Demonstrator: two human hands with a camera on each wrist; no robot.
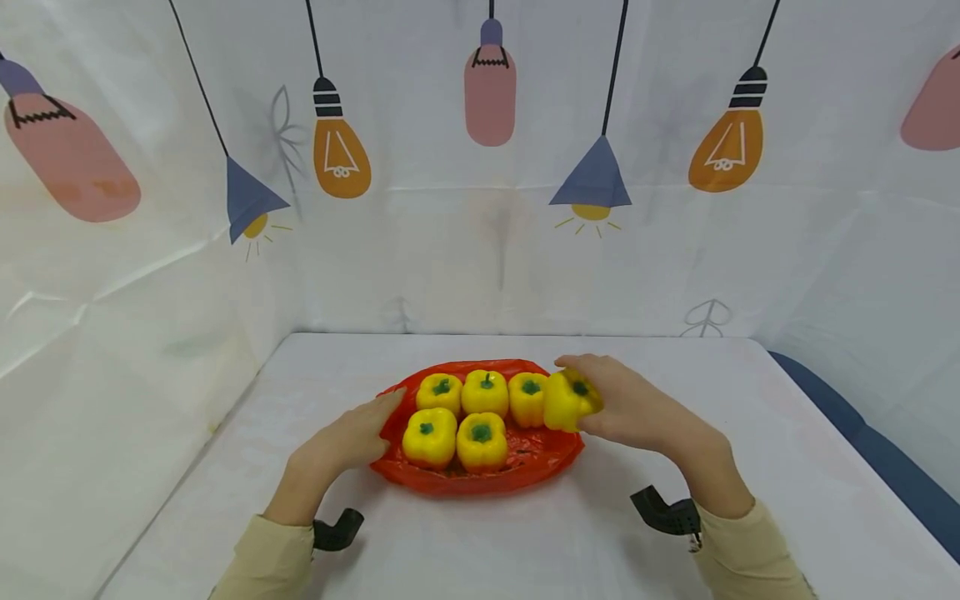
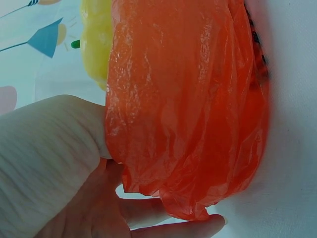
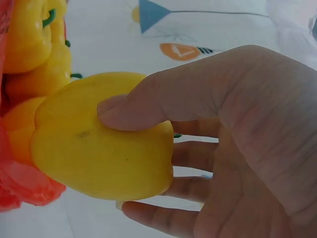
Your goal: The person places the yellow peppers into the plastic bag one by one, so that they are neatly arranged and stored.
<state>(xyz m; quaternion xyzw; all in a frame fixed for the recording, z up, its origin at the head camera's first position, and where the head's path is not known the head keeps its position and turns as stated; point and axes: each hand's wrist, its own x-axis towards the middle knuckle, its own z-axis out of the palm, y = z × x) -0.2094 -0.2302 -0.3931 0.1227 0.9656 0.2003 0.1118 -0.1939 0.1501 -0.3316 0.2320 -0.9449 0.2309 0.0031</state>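
Note:
A red plastic bag (image 1: 525, 475) lies spread open on the table with several yellow bell peppers (image 1: 482, 442) standing in it, green stems up. At the bag's left end, my left hand (image 1: 367, 432) grips its rim, the thumb over the edge and the fingers along the outer side. My right hand (image 1: 630, 404) holds another yellow bell pepper (image 3: 104, 148) at the bag's right edge, tilted, with the thumb across its side and the fingers behind it. In the head view this pepper overlaps the rightmost one in the bag.
The white table (image 1: 480, 550) reaches back to a white cloth wall (image 1: 450, 258) printed with hanging lamps and bulbs. Dark straps (image 1: 667, 512) sit at both wrists. Past the table's right edge is a dark blue surface (image 1: 870, 433).

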